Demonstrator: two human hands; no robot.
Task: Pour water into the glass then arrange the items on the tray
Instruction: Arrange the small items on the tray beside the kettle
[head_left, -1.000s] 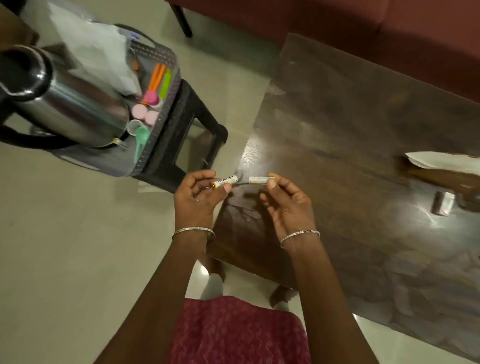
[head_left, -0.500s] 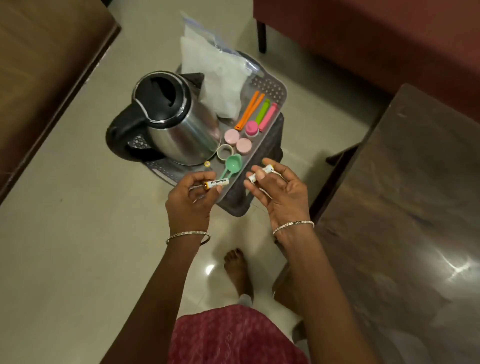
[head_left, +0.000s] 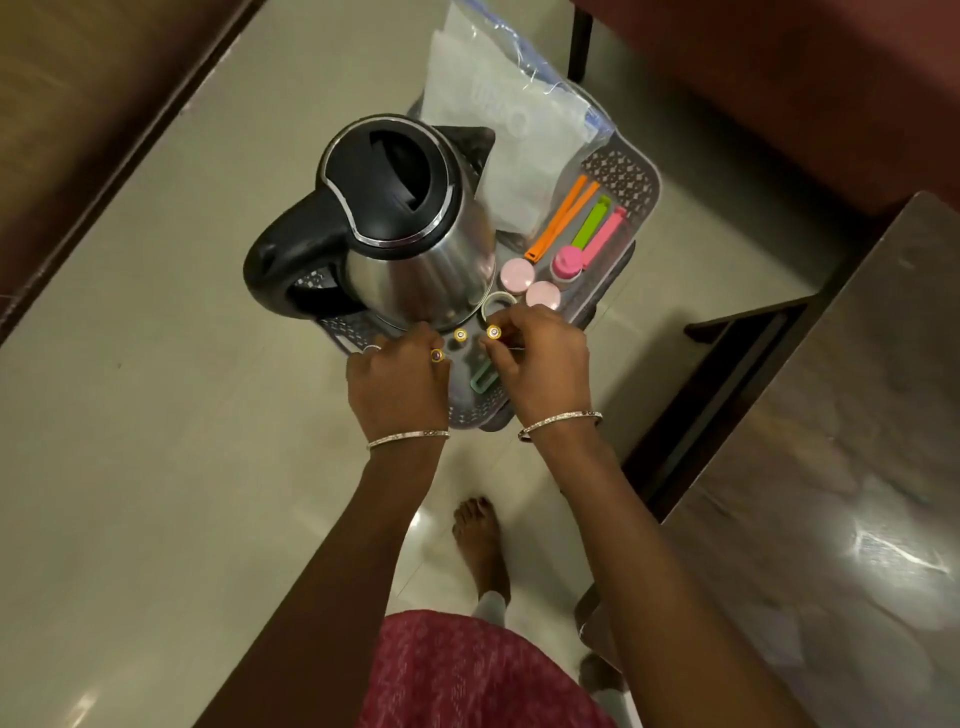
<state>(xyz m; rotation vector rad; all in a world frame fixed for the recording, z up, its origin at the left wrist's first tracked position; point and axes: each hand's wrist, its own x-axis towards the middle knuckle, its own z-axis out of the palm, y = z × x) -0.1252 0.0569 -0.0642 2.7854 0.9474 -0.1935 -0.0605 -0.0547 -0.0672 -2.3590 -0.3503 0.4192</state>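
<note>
**Observer:** Fingertips (head_left: 488, 347) of the right hand (head_left: 540, 364) pinch one battery (head_left: 493, 331) upright, gold terminal facing the camera. The left hand (head_left: 400, 384) pinches a second battery (head_left: 437, 355) the same way. A third battery (head_left: 461, 335) stands free between them on the tray (head_left: 623, 171), just beside the kettle (head_left: 410, 228) base.

**Recorder:** Position of the tray and its contents?

**Observer:** It sits on a dark stool on the floor. The kettle fills its left half; a plastic bag (head_left: 509, 130) lies at the far end; coloured clips (head_left: 561, 218), two pink lids (head_left: 530, 283) and a green scoop (head_left: 483, 376) lie to the right and near edge. No glass can be identified.

**Recorder:** Step in hand?

**Observer:** Judged: standing both batteries beside the free one. Advice: lower each vertically, seat its flat end on the perforated floor before loosening the pinch, and keep knuckles off the standing cell, which looks easy to topple. Release one hand at a time.
</note>
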